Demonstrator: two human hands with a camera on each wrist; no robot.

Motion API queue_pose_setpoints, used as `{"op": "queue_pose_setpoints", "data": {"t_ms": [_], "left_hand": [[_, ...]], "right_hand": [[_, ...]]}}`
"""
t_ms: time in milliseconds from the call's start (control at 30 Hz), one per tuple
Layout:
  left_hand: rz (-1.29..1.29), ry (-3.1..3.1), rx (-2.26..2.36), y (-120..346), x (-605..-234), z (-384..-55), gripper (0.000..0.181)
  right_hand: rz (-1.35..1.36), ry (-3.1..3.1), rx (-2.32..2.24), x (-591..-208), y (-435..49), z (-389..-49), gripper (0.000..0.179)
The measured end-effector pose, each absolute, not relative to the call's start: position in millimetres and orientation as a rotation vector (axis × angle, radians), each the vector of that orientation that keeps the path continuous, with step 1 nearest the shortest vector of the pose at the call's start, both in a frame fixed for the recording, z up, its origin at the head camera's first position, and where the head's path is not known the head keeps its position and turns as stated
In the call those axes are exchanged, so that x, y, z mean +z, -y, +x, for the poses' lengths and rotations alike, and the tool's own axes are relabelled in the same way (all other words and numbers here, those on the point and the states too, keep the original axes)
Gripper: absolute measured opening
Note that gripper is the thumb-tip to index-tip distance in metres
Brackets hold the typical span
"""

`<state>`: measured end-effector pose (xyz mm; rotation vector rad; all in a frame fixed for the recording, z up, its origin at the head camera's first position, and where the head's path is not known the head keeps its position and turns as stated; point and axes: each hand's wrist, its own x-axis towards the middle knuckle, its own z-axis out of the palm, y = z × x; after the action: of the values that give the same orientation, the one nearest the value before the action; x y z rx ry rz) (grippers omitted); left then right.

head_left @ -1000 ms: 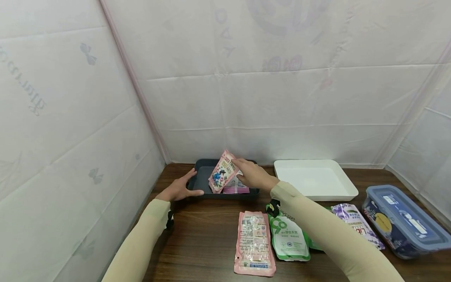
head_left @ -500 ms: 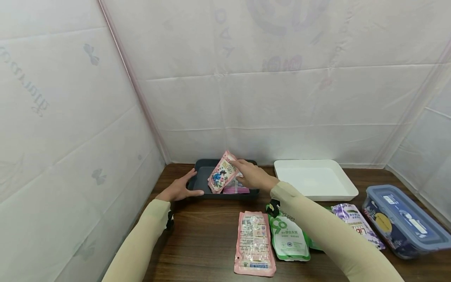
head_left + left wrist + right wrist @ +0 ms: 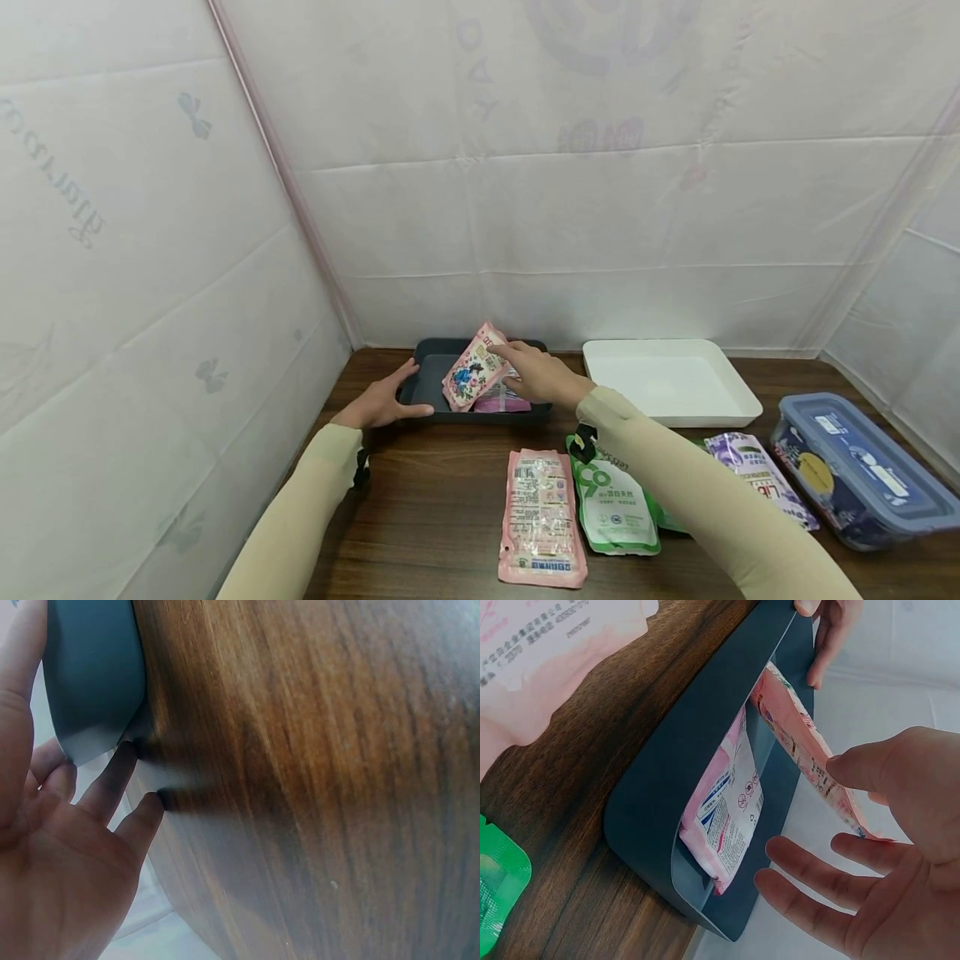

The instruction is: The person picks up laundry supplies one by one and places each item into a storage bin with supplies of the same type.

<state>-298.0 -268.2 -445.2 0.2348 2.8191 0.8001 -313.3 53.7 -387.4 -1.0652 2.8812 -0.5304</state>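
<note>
A pink floral pouch (image 3: 474, 368) leans up in the dark grey tray (image 3: 435, 385), its lower end inside. My right hand (image 3: 542, 373) pinches its upper end between thumb and index finger; in the right wrist view the other fingers (image 3: 810, 874) spread beside it. Beneath and to the right, a second pink and white pouch (image 3: 724, 802) lies in the tray. My left hand (image 3: 378, 402) rests at the tray's left end, fingers spread, thumb along the front corner. In the left wrist view, two of its fingertips (image 3: 129, 754) reach down to the table beside the tray.
A white tray (image 3: 671, 379) stands to the right. Nearer lie a pink pouch (image 3: 542, 517), a green and white pouch (image 3: 617, 508) and a purple pouch (image 3: 757, 475). A blue lidded box (image 3: 862, 467) is at far right. White sheeting (image 3: 480, 208) walls the wooden table (image 3: 420, 517).
The floral pouch's top has tipped slightly to the right and down in my right hand. My left hand has stayed at the tray's left end.
</note>
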Motion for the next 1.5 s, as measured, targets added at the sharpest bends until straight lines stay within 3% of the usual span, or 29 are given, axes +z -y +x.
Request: {"op": "queue_pose_setpoints", "data": {"t_ms": [1500], "left_hand": [[0.266,-2.808,0.811,267,-443,-296,0.111]], "right_hand": [[-1.123,-2.806,-0.564,-402,-63,-314,0.061]]}}
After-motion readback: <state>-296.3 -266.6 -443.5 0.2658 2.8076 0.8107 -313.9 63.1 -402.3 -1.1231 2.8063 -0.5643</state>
